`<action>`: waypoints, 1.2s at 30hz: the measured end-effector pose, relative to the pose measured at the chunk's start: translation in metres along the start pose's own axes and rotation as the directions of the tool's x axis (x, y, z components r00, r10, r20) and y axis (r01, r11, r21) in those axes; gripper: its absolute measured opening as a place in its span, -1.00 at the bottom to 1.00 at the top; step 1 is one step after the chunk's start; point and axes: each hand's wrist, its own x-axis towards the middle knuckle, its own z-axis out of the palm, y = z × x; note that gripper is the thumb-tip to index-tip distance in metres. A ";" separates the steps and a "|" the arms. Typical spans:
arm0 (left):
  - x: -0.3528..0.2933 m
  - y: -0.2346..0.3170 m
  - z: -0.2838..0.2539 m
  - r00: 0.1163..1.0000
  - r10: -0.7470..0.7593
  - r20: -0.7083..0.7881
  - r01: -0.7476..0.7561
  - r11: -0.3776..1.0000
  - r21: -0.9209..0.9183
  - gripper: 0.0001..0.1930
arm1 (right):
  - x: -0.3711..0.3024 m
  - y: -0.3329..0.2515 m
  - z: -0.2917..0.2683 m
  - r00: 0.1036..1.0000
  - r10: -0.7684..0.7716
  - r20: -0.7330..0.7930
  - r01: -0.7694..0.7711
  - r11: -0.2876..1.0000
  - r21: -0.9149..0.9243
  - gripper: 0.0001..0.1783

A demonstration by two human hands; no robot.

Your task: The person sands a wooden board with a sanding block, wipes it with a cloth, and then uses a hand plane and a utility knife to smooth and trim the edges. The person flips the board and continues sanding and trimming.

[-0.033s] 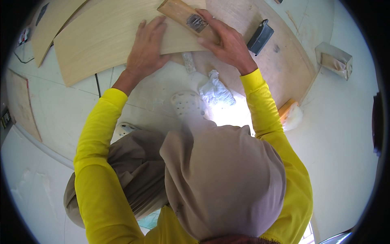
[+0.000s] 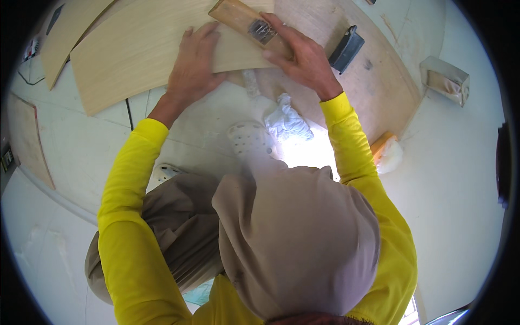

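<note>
A pale wooden board (image 2: 135, 59) lies at the top left and middle of the head view. My left hand (image 2: 194, 67) rests flat on it near its close edge, thumb apart from the fingers. In my right hand (image 2: 303, 57) is a wooden hand plane (image 2: 233, 16), a long block with a dark opening and shavings in it. My right fingers and thumb clasp its near end, and its far end points up and left over the board. The plane's underside is hidden.
Beneath is a larger brown panel (image 2: 382, 76). On it sits a dark grey angular block (image 2: 346, 50). A crumpled pale plastic bag (image 2: 288, 119) lies by my shoe. To the right are an open box-like piece (image 2: 445, 81) and an orange object (image 2: 383, 145). Another board (image 2: 70, 40) lies far left.
</note>
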 end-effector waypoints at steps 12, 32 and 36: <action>0.002 -0.006 0.001 0.999 -0.046 -0.007 0.045 0.999 -0.013 -0.01 | -0.073 0.018 0.006 0.993 0.115 -0.039 -0.108 0.981 0.160 0.00; 0.013 0.004 -0.016 0.992 0.057 0.110 -0.067 0.993 0.098 -0.09 | -0.142 0.028 0.003 0.951 0.268 -0.153 -0.165 0.860 0.482 0.10; 0.047 0.026 -0.022 0.964 0.209 0.164 -0.196 0.976 -0.090 -0.26 | -0.184 0.034 0.001 0.761 0.520 -0.389 -0.272 0.799 0.536 0.17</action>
